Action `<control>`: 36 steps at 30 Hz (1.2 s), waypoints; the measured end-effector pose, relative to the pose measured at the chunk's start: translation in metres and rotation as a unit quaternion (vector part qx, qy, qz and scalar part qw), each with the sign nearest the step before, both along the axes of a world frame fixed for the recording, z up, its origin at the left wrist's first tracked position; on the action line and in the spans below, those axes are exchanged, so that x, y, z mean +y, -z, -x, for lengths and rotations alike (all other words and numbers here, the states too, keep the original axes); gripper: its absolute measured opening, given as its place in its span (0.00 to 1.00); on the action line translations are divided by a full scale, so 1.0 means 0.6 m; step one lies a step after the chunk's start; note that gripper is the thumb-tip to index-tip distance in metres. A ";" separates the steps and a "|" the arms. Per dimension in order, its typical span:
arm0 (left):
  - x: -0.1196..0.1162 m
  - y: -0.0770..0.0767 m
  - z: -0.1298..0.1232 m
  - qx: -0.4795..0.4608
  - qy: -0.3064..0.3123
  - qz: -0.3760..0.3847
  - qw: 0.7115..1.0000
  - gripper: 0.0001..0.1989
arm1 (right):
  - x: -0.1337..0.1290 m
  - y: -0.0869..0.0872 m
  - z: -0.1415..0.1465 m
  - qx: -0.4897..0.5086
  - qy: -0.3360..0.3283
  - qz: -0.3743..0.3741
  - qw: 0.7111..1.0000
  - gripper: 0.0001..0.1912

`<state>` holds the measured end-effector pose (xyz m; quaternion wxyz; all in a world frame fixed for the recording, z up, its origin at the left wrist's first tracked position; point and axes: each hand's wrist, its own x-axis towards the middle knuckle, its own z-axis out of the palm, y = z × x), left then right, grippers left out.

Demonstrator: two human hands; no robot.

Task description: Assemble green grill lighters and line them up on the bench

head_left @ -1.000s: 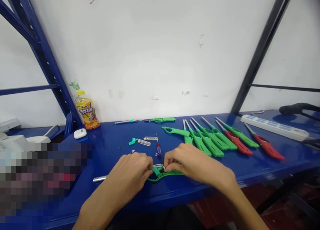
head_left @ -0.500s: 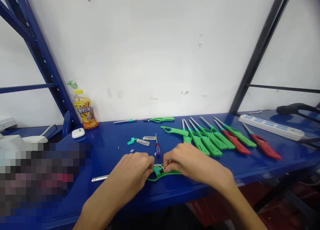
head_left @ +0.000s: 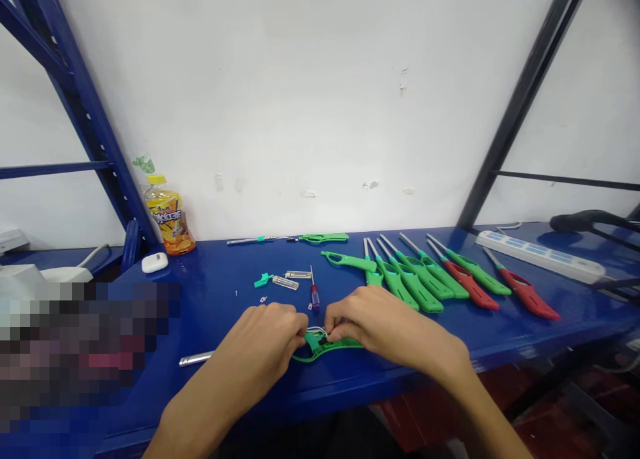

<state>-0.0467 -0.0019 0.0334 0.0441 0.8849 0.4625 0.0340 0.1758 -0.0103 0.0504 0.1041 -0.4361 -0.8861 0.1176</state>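
An opened long-nosed gas lighter lies at the table's front edge, its green handle shell showing inner parts and its metal tube pointing left. My left hand is closed round the lighter near the tube end, thumb and fingers on the teal trigger area. Over the handle, my right hand pinches at the inside; a thin white wire arches to its fingertips, beside a small black part. What exactly the fingertips hold is hidden. Just beyond the hands lies a purple-handled screwdriver.
Behind are two clear fuel tanks, a teal trigger piece, a screw, a loose green shell half and another dismantled lighter. Several green lighters, red lighters and a power strip lie right; a bottle stands left.
The camera view has shifted slightly. Both hands stay on the opened lighter, and the right fingertips have moved only a little at the wire. Nothing has been put down.
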 end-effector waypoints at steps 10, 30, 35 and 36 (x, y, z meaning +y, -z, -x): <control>0.005 0.009 -0.001 0.004 0.024 -0.015 1.000 0.12 | 0.001 0.001 -0.001 0.023 0.003 0.038 0.999 0.04; 0.010 0.007 0.004 -0.002 0.037 -0.012 0.999 0.20 | 0.005 0.005 -0.005 0.018 0.018 0.037 0.999 0.06; 0.006 0.005 0.007 -0.005 0.042 -0.009 0.999 0.21 | 0.002 0.001 -0.004 0.012 0.028 0.040 0.999 0.06; 0.004 0.004 0.007 -0.007 0.040 -0.006 0.999 0.21 | 0.001 0.000 -0.005 0.017 0.031 0.046 0.998 0.05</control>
